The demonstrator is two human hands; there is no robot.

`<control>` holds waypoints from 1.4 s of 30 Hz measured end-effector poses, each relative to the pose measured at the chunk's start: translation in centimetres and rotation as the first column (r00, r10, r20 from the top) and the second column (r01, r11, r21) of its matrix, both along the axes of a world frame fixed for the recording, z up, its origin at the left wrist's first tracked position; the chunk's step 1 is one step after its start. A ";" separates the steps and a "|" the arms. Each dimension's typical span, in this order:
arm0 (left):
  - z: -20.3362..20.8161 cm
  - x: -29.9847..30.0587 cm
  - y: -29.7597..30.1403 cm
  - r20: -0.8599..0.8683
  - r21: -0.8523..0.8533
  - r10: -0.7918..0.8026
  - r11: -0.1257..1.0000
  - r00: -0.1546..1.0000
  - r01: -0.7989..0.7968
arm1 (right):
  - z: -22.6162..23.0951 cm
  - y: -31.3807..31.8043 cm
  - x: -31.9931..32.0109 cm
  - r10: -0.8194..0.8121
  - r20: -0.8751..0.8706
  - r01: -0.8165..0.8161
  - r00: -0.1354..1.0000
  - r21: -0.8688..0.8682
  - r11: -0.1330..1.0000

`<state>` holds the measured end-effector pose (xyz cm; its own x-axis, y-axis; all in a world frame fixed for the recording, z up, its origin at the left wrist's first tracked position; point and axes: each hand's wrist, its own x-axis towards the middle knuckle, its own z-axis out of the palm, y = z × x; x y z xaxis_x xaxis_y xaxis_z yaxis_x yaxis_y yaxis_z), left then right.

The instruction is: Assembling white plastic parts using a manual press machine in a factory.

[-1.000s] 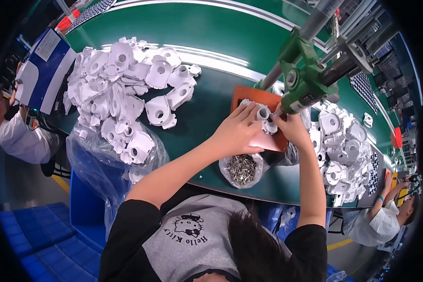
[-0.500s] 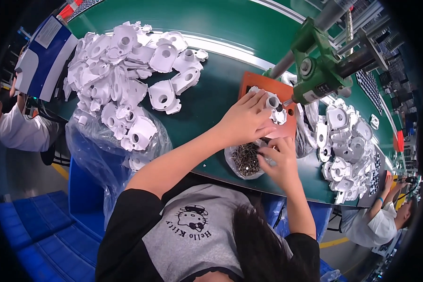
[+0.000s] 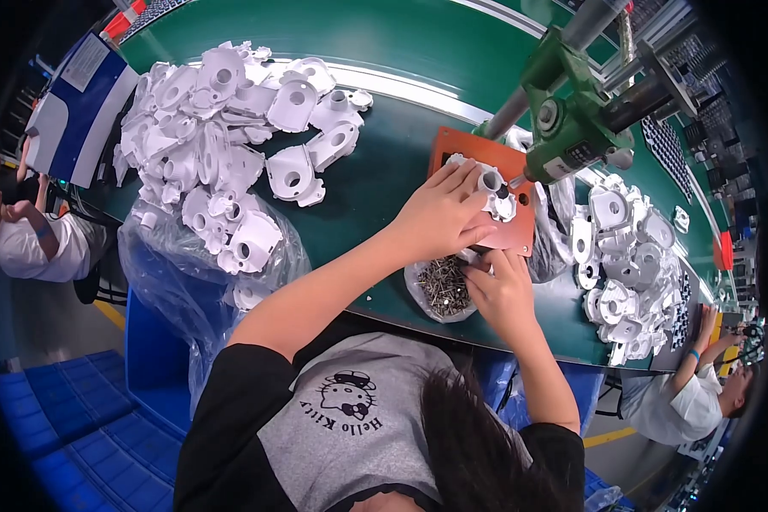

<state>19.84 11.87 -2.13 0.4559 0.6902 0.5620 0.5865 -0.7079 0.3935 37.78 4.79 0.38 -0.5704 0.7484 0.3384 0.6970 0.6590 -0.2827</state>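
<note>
A white plastic housing (image 3: 500, 205) with a round tube sits on the orange plate (image 3: 520, 236), below the tip of a green hand press (image 3: 563, 128). My left hand (image 3: 439, 215) lies over the housing's left side, its fingers bent round the edge and gripping it. My right hand (image 3: 502, 294) is at the right rim of a bag-lined bowl of small metal pins (image 3: 443, 288). Thumb and fingers of that hand are drawn together in a pinch; whatever is between them is too small to make out.
A large heap of white housings (image 3: 205, 128) covers the table's left side, spilling onto a plastic bag (image 3: 171, 264) over a blue bin. Another pile of housings (image 3: 631, 256) stands to the right. One person (image 3: 47, 239) works at far left, another (image 3: 678, 401) at far right.
The fingers of my right hand have closed from a looser spread into a pinch beside the pins. My left hand stays on the housing.
</note>
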 end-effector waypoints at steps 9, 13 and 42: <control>-0.1 0.1 0.0 0.001 -0.002 -0.003 1.000 1.000 0.003 | 0.0 -0.3 0.0 -0.034 -0.011 0.033 0.999 -0.043 0.999; 0.1 0.0 -0.1 0.007 -0.013 0.009 1.000 1.000 -0.008 | 0.4 -0.4 -0.4 -0.059 0.035 0.059 0.998 0.002 0.998; 0.2 0.1 0.1 0.015 0.051 0.005 0.999 1.000 -0.005 | 0.8 9.3 2.6 -0.409 -0.560 0.115 0.720 -0.484 0.867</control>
